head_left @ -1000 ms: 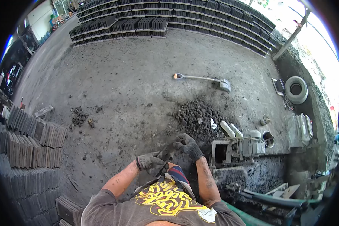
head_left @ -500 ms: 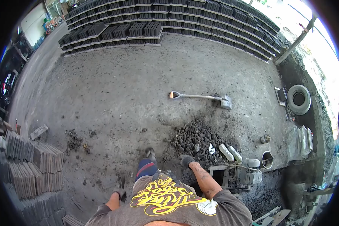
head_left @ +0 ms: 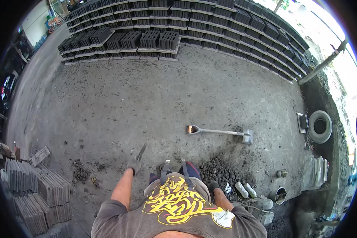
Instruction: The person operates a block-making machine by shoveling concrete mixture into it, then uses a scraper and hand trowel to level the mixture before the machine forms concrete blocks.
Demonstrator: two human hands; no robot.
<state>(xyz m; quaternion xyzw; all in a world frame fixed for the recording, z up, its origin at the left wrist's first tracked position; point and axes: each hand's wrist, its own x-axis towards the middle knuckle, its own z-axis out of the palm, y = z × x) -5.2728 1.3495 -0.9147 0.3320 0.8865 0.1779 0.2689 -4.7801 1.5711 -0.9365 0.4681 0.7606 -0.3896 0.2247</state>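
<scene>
My left hand, in a dark glove, is swung forward over the bare concrete floor. It grips a thin flat dark piece that sticks up and forward from the fist. My right hand, also gloved, hangs low beside my hip, partly hidden by my shirt. It is next to a pile of dark clumps, and I cannot make out whether its fingers are closed. One foot shows just ahead of my body.
A shovel lies on the floor ahead right. Rows of grey blocks line the far side. Flat boards are stacked at left. A tyre, a can and a motor-driven machine stand at right.
My hands, together on the flat piece a second ago, have parted. The left has swung forward with it and the right has dropped to my side. I have stepped away from the machine.
</scene>
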